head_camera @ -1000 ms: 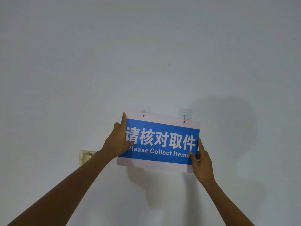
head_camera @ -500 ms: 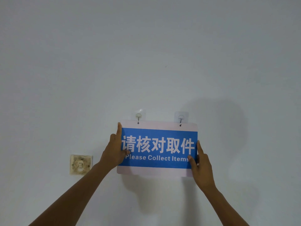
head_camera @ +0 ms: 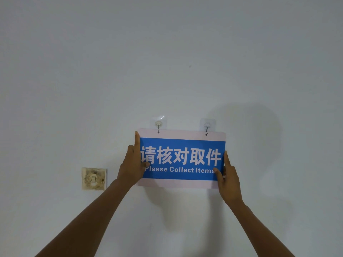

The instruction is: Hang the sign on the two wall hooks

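Your left hand point(head_camera: 132, 168) grips the left edge of the sign point(head_camera: 181, 158): the index finger lies straight up along that edge, reaching nearly to the top corner, and the thumb presses on the blue face just below the first Chinese character. The other fingers are curled behind the board, out of sight. Your right hand point(head_camera: 229, 179) pinches the right edge lower down, with the index finger pointing up beside the blue band and the thumb tip resting on the face at the end of "Please Collect Items". Both hands are partly closed on the sign, not spread flat.

The sign sits flat against the wall point(head_camera: 74, 71), between your two hands and roughly level, its right end a touch lower. It is a pale board with a wide blue band, large white Chinese characters and the English line under them. Above your left index finger, the left hook point(head_camera: 158, 125) stands on a clear adhesive pad, and its wire runs down to a small hole in the sign's top margin. The right hook point(head_camera: 207, 126), up and left of your right hand, meets a second hole in the same way. A stained switch plate point(head_camera: 94, 178) is on the wall left of your left hand.
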